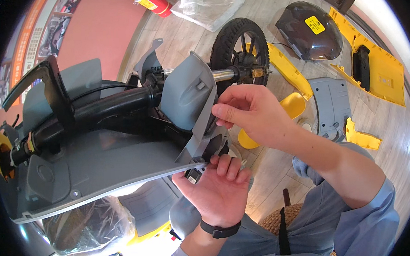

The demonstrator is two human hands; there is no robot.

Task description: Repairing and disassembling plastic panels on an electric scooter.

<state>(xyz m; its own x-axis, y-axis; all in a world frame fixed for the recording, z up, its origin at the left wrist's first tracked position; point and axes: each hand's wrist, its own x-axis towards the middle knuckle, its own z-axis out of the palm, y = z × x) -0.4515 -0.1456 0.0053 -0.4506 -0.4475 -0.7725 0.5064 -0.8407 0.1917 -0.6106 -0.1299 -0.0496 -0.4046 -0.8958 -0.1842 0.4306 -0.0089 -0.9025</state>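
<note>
The left hand (219, 187) grips the lower edge of a smooth matte grey plastic panel (109, 165). The right hand (246, 112) pinches the curved grey cover (187, 94) by the glossy black handlebar (106, 110), perhaps at a clip. Yellow panels (382, 67) lie well apart on the wooden floor (263, 176).

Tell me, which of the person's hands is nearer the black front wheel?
Right. The right hand pinches the grey cover just below the wheel; the left hand grips the panel's edge lower down.
</note>
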